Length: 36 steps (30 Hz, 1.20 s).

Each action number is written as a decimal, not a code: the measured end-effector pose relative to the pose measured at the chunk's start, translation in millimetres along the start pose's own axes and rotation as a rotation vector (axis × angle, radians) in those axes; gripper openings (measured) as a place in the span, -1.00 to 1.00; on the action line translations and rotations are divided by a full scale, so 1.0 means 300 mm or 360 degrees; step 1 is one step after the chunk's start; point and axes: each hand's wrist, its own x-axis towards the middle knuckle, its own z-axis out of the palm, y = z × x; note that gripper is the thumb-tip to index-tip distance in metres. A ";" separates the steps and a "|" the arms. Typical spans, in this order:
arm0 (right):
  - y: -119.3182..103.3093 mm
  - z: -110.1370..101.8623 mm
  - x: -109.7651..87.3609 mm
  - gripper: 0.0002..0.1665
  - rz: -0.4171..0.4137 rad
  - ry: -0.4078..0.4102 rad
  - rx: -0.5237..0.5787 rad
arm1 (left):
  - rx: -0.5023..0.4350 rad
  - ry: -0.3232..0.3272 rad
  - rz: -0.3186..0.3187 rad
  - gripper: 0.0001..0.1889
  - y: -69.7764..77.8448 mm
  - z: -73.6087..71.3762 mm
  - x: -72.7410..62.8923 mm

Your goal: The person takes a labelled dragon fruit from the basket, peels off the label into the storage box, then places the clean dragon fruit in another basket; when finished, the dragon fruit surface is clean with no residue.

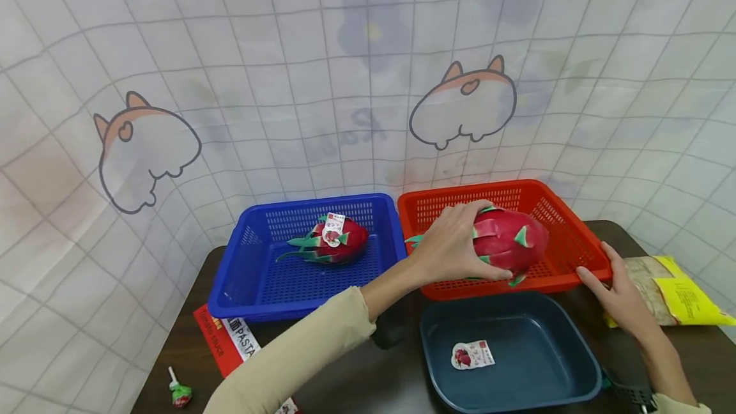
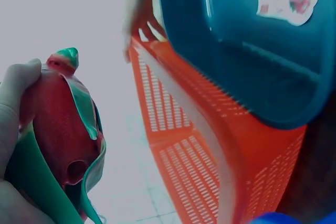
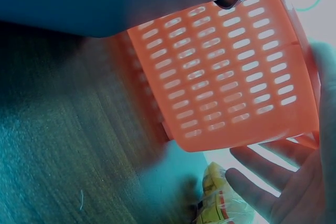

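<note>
In the head view my left hand (image 1: 454, 241) grips a red dragon fruit (image 1: 508, 238) with green leaf tips, held above the red basket (image 1: 552, 283). The left wrist view shows this dragon fruit (image 2: 55, 124) close up, a dark round hole in its skin and fingers wrapped on its side. At the basket's right front corner my right hand (image 1: 621, 292) holds the rim, thumb on the near side. From the right wrist view, the fingers of the right hand (image 3: 283, 182) reach below the perforated basket wall (image 3: 220, 77), which stands tilted in that picture.
Left of the red basket stands a blue basket (image 1: 230, 280) with another dragon fruit (image 1: 345, 238) bearing a paper tag. In front is a dark teal tub (image 1: 535, 363) holding a sticker (image 1: 473, 355). A yellow bag (image 1: 673, 292), a pasta box (image 1: 227, 337) and a lollipop (image 1: 180, 391) lie around.
</note>
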 end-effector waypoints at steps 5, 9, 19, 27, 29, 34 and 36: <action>-0.002 0.007 0.000 -0.01 -0.0006 0.0004 0.0002 | 0.0072 -0.0045 -0.0112 0.00 -0.014 0.048 0.104; 0.003 0.007 -0.007 -0.02 0.0003 -0.0006 -0.0017 | 0.0200 -0.0134 -0.0215 0.00 -0.025 0.110 0.211; -0.004 0.000 0.009 -0.03 0.0040 -0.0037 -0.0046 | 0.0467 -0.0266 -0.0617 -0.03 -0.081 0.257 0.379; 0.014 0.002 -0.010 -0.05 0.0010 -0.0028 0.0005 | 0.0400 -0.0409 -0.0819 -0.10 -0.152 0.316 0.380; 0.010 0.000 -0.010 -0.05 0.0015 -0.0024 0.0014 | 0.0369 -0.0421 -0.0831 -0.11 -0.165 0.316 0.379; -0.006 -0.009 -0.004 -0.04 0.0028 -0.0023 -0.0011 | 0.0262 -0.0408 -0.0906 -0.17 -0.198 0.311 0.379; -0.006 -0.013 -0.003 -0.05 0.0018 -0.0027 -0.0016 | 0.0227 -0.0410 -0.0948 -0.19 -0.210 0.309 0.376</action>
